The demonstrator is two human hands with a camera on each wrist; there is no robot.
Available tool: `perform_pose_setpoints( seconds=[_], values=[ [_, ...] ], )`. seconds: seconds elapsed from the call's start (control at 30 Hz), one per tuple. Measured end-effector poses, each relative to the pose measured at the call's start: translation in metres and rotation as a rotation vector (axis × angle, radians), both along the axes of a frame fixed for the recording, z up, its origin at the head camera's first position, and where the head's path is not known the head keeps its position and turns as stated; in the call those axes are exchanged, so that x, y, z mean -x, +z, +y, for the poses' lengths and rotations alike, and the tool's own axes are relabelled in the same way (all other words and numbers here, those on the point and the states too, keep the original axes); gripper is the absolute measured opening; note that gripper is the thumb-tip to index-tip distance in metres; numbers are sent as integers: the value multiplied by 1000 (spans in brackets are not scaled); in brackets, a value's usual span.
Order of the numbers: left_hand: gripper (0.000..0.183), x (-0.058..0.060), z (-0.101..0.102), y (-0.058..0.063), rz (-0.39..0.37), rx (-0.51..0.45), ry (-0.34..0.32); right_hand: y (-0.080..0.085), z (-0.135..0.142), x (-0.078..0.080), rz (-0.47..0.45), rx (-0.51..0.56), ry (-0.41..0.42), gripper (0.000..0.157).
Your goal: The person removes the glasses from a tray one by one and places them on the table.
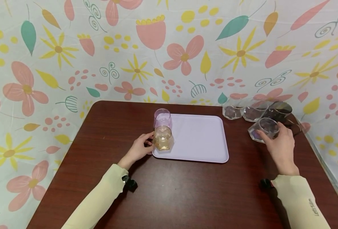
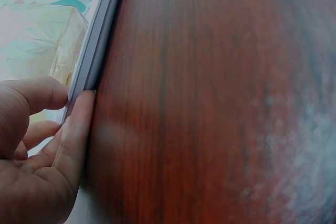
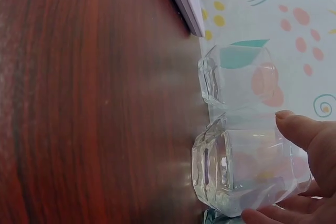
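A lilac tray [image 1: 200, 136] lies on the table, with an amber glass [image 1: 163, 140] and a pink-purple glass [image 1: 162, 117] along its left side. At that side my left hand [image 1: 140, 147] pinches the tray rim next to the amber glass; in the left wrist view its fingers lie on both sides of the lilac rim [image 2: 100, 38]. Far to the right, my right hand [image 1: 281, 146] grips a clear, faceted glass [image 1: 263, 129] near its top, thumb on one side and fingers on the other. The right wrist view shows the same clear glass [image 3: 247, 171] upright.
Behind the gripped glass stand two more clear glasses [image 1: 233, 111] in a row with a dark grey glass [image 1: 279, 109]. A brownish glass [image 1: 296, 127] is at the table's right edge, partly hidden by my hand. A patterned cloth [image 1: 186, 63] hangs behind the table [image 1: 183, 190].
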State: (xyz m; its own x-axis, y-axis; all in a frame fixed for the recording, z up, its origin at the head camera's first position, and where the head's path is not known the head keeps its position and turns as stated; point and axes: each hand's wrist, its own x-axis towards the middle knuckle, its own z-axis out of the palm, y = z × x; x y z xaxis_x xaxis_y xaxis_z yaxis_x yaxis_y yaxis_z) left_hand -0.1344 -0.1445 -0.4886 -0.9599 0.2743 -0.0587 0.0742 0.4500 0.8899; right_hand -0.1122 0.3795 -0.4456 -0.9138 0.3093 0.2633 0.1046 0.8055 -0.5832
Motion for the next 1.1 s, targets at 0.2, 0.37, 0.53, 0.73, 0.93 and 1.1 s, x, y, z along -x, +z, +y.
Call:
perform_pose_setpoints(
  seconds=[0.2, 0.37, 0.53, 0.73, 0.93, 1.1],
  values=[
    [68, 0, 0, -1, -2, -3, 1, -1, 0, -3, -4, 12, -21, 85],
    [68, -1, 0, -1, -8, -8, 6, -3, -1, -4, 20, 8, -24, 84],
    [68, -1, 1, -1, -7, -16, 7, -2, -1, -5, 33, 7, -18, 82],
    [68, -1, 1, -1, -18, -11, 7, 3, -5, -9, 85, 16, -31, 78],
    [68, -1, 0, 0, -18, -11, 7, 11, -12, -17, 137, 19, -37, 73],
    [68, 0, -1, 0, -6, -5, 1, 21, -25, -24, 227, 10, -4, 69]
  ],
)
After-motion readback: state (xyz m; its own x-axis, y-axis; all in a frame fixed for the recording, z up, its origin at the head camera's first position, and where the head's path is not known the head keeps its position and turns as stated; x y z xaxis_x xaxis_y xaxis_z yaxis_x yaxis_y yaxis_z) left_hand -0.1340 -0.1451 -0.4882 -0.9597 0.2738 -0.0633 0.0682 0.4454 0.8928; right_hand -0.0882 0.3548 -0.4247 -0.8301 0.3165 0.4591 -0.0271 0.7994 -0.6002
